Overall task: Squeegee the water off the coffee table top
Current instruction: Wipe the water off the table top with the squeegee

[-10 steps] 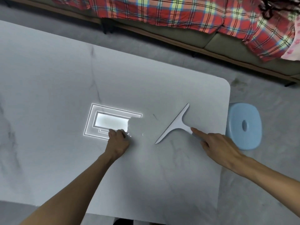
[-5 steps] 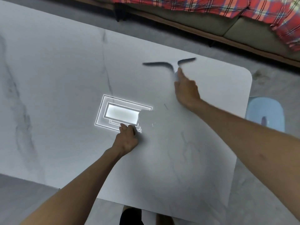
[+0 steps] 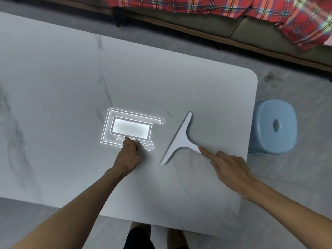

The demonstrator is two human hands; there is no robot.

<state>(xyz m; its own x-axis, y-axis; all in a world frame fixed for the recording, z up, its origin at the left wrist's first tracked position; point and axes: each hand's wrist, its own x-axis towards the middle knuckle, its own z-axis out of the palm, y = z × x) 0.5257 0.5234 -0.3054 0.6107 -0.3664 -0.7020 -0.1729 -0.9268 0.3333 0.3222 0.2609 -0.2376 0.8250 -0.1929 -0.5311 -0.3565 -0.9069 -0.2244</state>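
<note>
Head view: looks down on a pale desk (image 3: 53, 87) with grey marble veins, both bare forearms reaching in from the near edge.
Squeegee (image 3: 179, 139): white and T-shaped, lying flat on the right part of the desk. Its blade runs on a slant from near-left to far-right, and its short handle points near-right.
Right grip (image 3: 231, 169): not closed on anything. The index finger (image 3: 203, 150) is stretched out with its tip at the end of the squeegee handle, and the other fingers are folded back.
Left grip (image 3: 127, 155): narrow, with the fingers curled under and nothing visibly held. It rests on the desk just left of the squeegee, apart from it.
Light reflection (image 3: 131, 130): a bright rectangle with thin outlines on the desk surface, at the far side of the left grip.
Bright marks (image 3: 194, 94): a few thin glints on the desk beyond the squeegee. I cannot tell what they are.
Stool (image 3: 274, 126): light blue plastic with a hole in its seat, on the grey floor just beside the desk's right edge.
Sofa (image 3: 251, 31): along the far side, partly covered by a red plaid cloth (image 3: 179, 6).
</note>
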